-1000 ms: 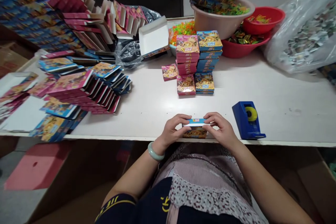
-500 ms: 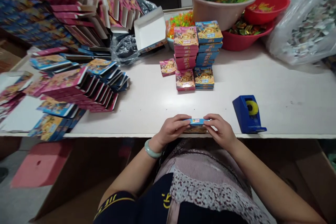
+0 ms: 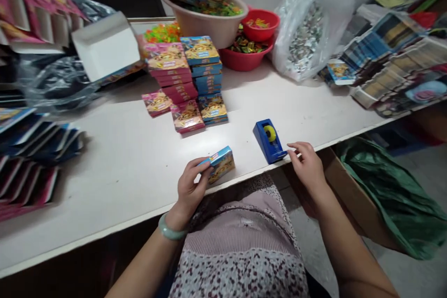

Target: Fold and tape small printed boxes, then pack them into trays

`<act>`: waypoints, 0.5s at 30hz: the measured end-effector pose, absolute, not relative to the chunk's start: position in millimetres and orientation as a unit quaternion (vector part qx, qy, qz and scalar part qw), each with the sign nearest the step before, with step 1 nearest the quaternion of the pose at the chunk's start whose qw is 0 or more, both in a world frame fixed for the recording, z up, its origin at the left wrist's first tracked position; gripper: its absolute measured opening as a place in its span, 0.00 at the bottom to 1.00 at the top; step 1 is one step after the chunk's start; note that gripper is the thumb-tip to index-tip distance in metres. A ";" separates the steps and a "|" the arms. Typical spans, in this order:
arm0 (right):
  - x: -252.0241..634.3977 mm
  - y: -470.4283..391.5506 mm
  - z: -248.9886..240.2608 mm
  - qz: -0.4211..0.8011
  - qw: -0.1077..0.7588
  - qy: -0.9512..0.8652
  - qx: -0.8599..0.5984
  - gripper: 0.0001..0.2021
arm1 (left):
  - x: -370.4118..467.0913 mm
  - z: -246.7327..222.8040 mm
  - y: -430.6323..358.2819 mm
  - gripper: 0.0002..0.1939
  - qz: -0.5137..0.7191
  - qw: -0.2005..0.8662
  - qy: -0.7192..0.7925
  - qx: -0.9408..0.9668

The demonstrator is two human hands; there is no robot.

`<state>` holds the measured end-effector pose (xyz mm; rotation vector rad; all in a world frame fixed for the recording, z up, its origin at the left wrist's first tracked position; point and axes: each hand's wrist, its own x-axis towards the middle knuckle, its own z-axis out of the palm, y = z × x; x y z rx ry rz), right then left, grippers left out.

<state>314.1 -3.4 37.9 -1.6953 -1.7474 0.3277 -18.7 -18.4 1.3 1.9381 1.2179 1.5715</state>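
Between the thumb and fingers of my left hand (image 3: 192, 181) is a small blue printed box (image 3: 222, 165), gripped at its left end. It stands on its narrow side near the table's front edge. To the right, my right hand (image 3: 307, 163) is pinched at the cutter end of a blue tape dispenser (image 3: 267, 142). The fingertips hold the end of the tape there, though the clear strip hardly shows. A yellow roll (image 3: 270, 133) sits in the dispenser. Behind the held box stand stacked pink boxes (image 3: 169, 67) and stacked blue boxes (image 3: 202, 63).
Open, unfolded cartons (image 3: 31, 181) crowd the left side. A white-lined open box (image 3: 108, 46) lies on black plastic. At the back are a beige basin (image 3: 209, 18), red bowls (image 3: 244, 58) and a clear bag (image 3: 310, 32) of small packets. More cartons (image 3: 387, 56) lie far right.
My right hand has left the box and moved right to the tape dispenser. My left hand keeps hold of the box, now turned at an angle. The view has swung right.
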 end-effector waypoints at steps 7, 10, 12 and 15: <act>314.1 8.5 21.3 0.223 0.330 -0.621 -0.676 0.15 | -20.5 1.6 -11.0 0.16 0.524 0.155 0.460 0.700; 311.4 1.9 9.6 0.336 0.453 -0.512 -0.648 0.16 | -20.0 2.3 -10.8 0.15 0.523 0.151 0.464 0.699; 311.2 -5.1 2.5 0.339 0.483 -0.482 -0.648 0.16 | -20.2 1.3 -10.9 0.15 0.522 0.152 0.462 0.700; 313.1 -12.7 -3.9 0.260 0.460 -0.524 -0.667 0.14 | -22.1 -0.2 -10.1 0.15 0.519 0.151 0.452 0.709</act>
